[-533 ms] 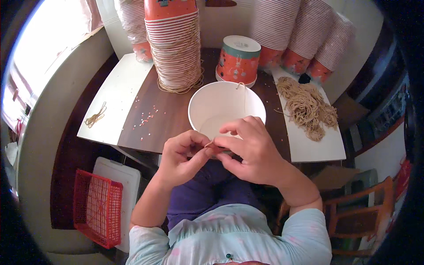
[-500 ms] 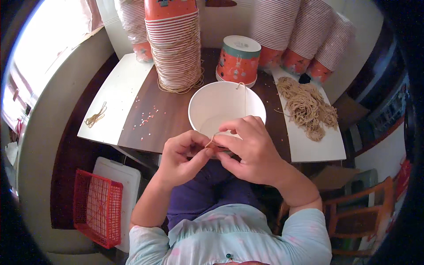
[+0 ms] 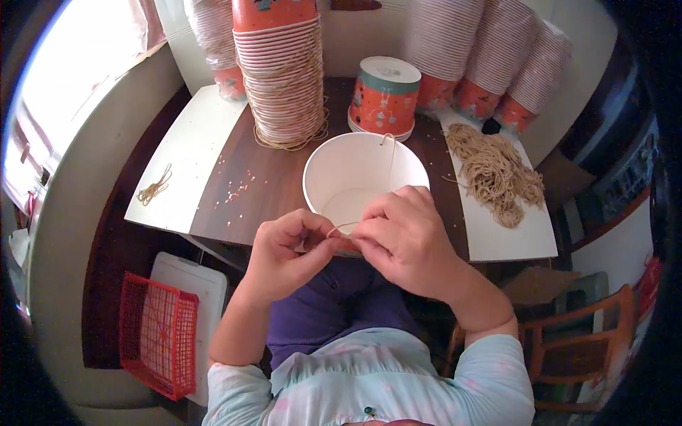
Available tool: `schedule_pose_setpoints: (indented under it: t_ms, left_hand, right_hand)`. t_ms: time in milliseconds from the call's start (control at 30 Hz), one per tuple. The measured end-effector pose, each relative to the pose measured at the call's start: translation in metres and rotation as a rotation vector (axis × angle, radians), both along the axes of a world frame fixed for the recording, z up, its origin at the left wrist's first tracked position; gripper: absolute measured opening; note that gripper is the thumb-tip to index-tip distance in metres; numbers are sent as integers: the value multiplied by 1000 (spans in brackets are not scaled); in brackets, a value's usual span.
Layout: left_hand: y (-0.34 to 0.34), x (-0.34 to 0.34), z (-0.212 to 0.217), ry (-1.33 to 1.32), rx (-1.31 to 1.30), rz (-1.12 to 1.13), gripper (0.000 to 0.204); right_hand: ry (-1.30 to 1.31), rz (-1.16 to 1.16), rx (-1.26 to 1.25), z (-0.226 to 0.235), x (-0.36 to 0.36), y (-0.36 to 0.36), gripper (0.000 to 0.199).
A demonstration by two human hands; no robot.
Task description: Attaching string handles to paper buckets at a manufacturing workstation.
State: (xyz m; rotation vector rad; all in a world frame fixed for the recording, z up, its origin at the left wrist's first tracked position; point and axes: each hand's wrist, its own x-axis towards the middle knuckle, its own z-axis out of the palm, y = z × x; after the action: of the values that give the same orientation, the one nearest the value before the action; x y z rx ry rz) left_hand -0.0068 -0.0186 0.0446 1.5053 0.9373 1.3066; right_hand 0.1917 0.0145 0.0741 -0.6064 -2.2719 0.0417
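A paper bucket [image 3: 337, 167], white inside and orange outside, stands at the table's near edge with its mouth tilted toward me. At its near rim my left hand [image 3: 288, 252] is closed, thumb and fingers pinching a thin tan cord [image 3: 344, 226]. My right hand [image 3: 408, 238] pinches the same cord just to the right, the fingertips of both hands close together. The cord makes a small loop between them. Its other end passes through a hole in the bucket's far wall and hangs inside. My fingers hide the near hole, if there is one.
Behind stand a tall stack of corded buckets [image 3: 279, 85], an upturned orange bucket [image 3: 386, 99] and wrapped stacks [image 3: 490, 64]. A heap of tan cords [image 3: 494, 174] lies right, a few cords [image 3: 155, 186] left. Small paper dots dot the table [image 3: 277, 184]. A red basket [image 3: 158, 334] sits lower left.
My right hand has turned and lowered its fingers from above the rim to a pinch beside the left hand. The cord between the hands is drawn into a wider loop.
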Motion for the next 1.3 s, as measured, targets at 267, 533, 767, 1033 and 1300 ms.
schedule_pose_setpoints:
  t_ms: [267, 533, 767, 1033, 1300]
  left_hand:
    - [-18, 15, -12, 564, 665, 441, 24]
    - [-25, 29, -35, -167, 57, 310, 11]
    - [-21, 29, -38, -406, -55, 223, 11]
    - [-23, 22, -38, -492, -83, 271, 10]
    - [-23, 23, -41, -464, -70, 346, 10]
  right_hand:
    - [59, -170, 149, -21, -10, -37, 25]
    - [244, -288, 90, -53, -22, -35, 19]
    - [216, -262, -106, -57, -31, -30, 15]
    - [741, 164, -1088, -68, -39, -23, 20]
    - [1106, 355, -1630, -72, -54, -20, 18]
